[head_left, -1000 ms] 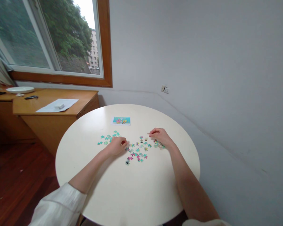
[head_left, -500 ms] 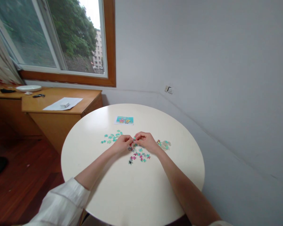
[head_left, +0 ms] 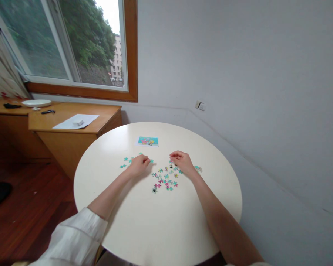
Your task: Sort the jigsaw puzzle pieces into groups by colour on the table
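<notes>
Many mixed jigsaw pieces [head_left: 167, 177] lie across the middle of the round table [head_left: 155, 225] that I watch from afar, spread out probably so each print can be read singly. A teal group [head_left: 123, 166] sits to their left, seemingly set apart by colour. The left hand [head_left: 138, 165] has thumb and fingertips drawn together, apparently pinching one teal piece [head_left: 151, 161] at its edge, which I judge leaves most of its face free. The right hand [head_left: 181, 160] curls over the scatter's upper right; I cannot tell whether its fingers grip anything. Farther off rests the picture card [head_left: 148, 141], likely kept in sight there. The pieces look thin and stiff, with rounded knobs and notches; the tabletop is smooth and faintly glossy, the white sleeve [head_left: 77, 236] creased cloth.
</notes>
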A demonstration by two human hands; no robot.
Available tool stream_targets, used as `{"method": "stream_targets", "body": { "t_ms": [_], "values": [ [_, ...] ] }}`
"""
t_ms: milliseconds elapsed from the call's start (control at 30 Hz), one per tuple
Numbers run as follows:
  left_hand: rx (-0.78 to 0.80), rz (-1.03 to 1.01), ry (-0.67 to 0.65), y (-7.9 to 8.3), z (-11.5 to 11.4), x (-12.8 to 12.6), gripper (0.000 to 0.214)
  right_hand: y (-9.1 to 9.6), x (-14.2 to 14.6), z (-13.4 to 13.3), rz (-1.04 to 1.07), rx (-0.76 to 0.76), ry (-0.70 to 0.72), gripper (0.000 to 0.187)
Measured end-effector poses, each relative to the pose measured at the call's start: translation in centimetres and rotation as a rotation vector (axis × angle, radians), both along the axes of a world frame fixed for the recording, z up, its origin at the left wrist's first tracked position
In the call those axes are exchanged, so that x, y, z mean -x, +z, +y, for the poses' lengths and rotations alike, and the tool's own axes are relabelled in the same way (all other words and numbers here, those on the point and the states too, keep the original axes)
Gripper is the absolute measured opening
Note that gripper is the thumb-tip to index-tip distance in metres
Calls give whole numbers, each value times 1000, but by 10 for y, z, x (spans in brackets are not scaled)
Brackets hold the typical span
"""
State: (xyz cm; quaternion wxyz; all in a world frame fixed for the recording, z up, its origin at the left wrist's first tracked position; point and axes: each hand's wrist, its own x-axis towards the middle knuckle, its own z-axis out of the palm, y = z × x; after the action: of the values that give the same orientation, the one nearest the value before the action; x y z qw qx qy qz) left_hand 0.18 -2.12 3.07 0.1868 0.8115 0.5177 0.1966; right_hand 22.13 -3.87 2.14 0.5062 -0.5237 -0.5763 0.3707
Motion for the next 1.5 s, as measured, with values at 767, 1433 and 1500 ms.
{"method": "stream_targets", "body": {
  "t_ms": [767, 1433, 1500],
  "values": [
    [-124, 268, 120, -8, 11, -9, 37, 5, -39, 5, -109, -106, -188, 33],
    [-172, 234, 194, -17, 18, -1, 35, -2, -90, -11, -454, 217, -151, 16],
    [-182, 196, 227, -17, 18, 1, 35, -1, -91, -13, -432, 233, -78, 19]
  ]
}}
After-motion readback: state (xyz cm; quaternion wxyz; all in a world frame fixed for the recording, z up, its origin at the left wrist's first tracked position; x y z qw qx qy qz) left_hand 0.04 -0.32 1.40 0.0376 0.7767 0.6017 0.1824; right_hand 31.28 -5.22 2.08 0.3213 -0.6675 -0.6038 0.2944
